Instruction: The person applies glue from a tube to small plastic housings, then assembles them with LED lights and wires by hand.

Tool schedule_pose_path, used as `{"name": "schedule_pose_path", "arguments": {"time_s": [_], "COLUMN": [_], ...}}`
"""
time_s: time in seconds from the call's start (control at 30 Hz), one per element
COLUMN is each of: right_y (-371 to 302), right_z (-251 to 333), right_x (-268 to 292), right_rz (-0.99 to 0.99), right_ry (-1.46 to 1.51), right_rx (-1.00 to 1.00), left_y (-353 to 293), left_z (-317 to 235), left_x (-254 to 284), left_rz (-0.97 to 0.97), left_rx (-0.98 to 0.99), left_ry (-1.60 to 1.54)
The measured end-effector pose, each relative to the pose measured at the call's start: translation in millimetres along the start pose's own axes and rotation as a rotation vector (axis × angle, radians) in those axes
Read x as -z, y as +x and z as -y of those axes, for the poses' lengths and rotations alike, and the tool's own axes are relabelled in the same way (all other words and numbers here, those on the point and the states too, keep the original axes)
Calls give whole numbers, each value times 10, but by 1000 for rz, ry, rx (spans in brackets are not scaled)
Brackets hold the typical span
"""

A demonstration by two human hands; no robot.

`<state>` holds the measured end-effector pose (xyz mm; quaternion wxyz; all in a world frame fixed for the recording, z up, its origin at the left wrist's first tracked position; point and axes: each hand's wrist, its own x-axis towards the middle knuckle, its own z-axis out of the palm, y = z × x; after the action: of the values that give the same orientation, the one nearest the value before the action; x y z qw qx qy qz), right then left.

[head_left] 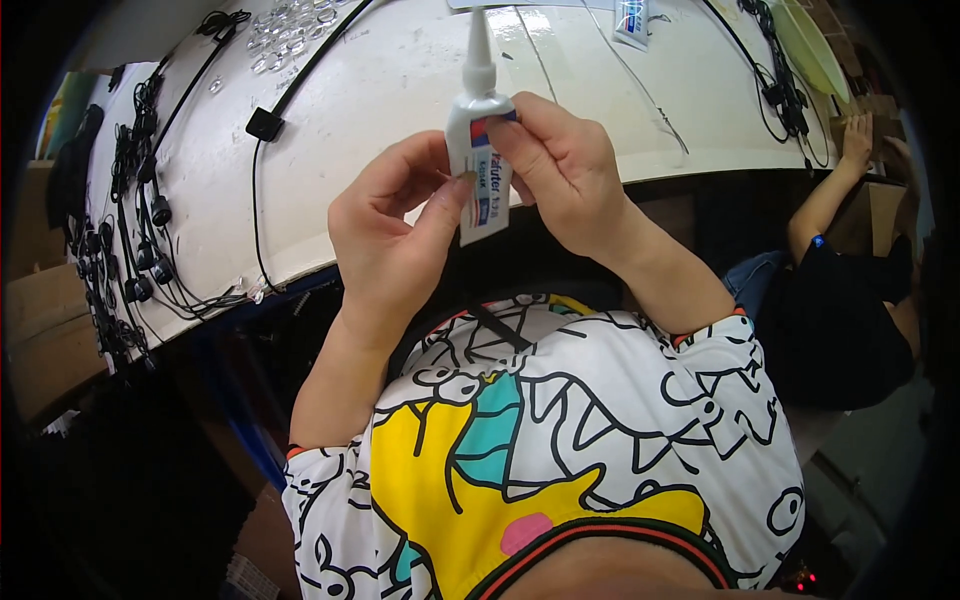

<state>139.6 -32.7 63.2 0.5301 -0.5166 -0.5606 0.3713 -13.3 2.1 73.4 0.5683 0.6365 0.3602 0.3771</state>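
Observation:
Between my two hands is a white glue tube (pixel 470 213) with a long pointed nozzle, held upright with its tip toward the far side of the table. My left hand (pixel 393 222) pinches the tube's lower part, thumb on its printed face. From the other side my right hand (pixel 568 178) grips it near the shoulder, the thumb lying across a blue and red printed band. The fingers behind the tube are partly hidden.
The white table (pixel 370 120) bears clear glass pieces (pixel 290 35) at far left. Black cables (pixel 150 220) with small plugs hang over its left edge; a black box (pixel 264 124) sits on one cable. Another tube (pixel 631 22) lies far right. A co-worker's arm (pixel 835 190) is at right.

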Motion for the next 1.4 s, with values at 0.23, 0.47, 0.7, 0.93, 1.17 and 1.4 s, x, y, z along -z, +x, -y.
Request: {"name": "schedule_pose_path", "arguments": {"time_s": [0.23,0.47,0.7,0.93,1.17,1.4], "right_y": [31,20,49,-11,-7,9], "right_z": [-42,-74,-152,-229,-284,-277], "right_x": [-20,-23,4,-99,-108,-101], "right_rz": [18,17,86,-21,-27,-10], "right_ry": [35,-261,-303,-304,-298,-303], "right_rx": [5,158,264,318,350,335], "left_y": [85,57,63,25,31,60], "left_z": [-84,4,-43,44,67,73], "left_x": [-55,74,103,89,85,94], "left_rz": [-43,30,88,85,83,90], "left_rx": [107,129,202,118,150,181], "left_ry": [-123,-90,-105,-88,-84,-91]}}
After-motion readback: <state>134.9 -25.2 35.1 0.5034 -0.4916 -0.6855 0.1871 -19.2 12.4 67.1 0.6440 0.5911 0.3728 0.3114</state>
